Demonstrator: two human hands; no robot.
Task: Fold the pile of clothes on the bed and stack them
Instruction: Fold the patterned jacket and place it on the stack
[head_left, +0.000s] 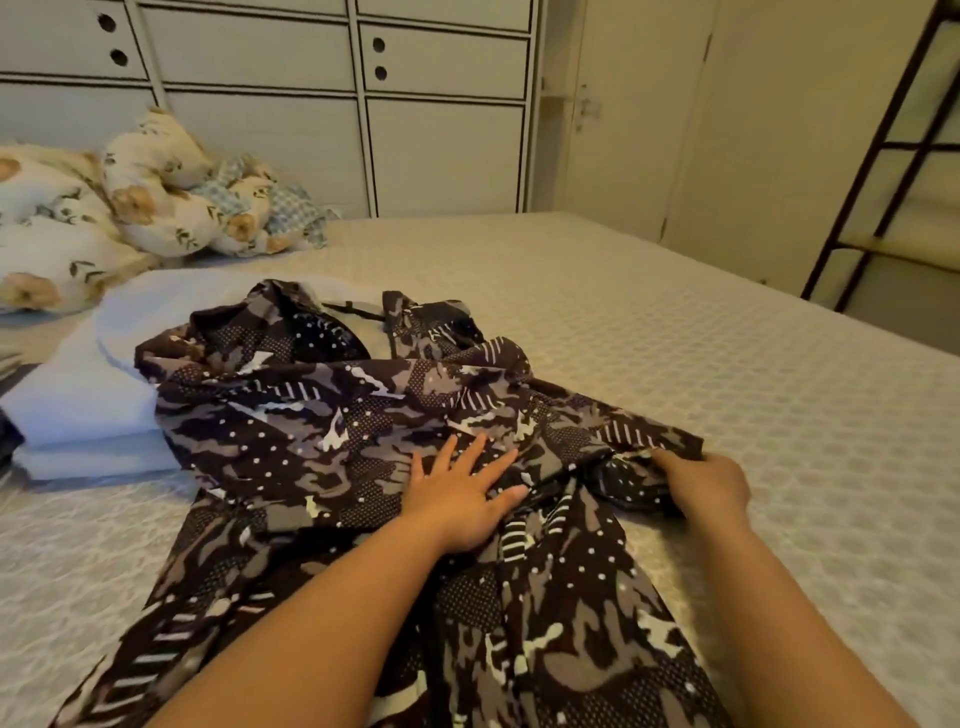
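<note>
Now left hand (460, 499) flat, fingers spread, on the patterned garment (322, 431) — right hand (706, 486) pinching its edge.

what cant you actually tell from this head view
- Right hand fingertips: hidden in a fold of the patterned garment.
- Garment's lower end: cut off by the bottom edge.
- Folded pale stack: right side covered by the garment.
- Dark items at the left edge: cut off.

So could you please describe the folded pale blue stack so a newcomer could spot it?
Start at the bed, then look to its left side. The pale blue stack lies beside the dark patterned garment: plain and neatly folded, unlike the floral pillows behind.
</note>
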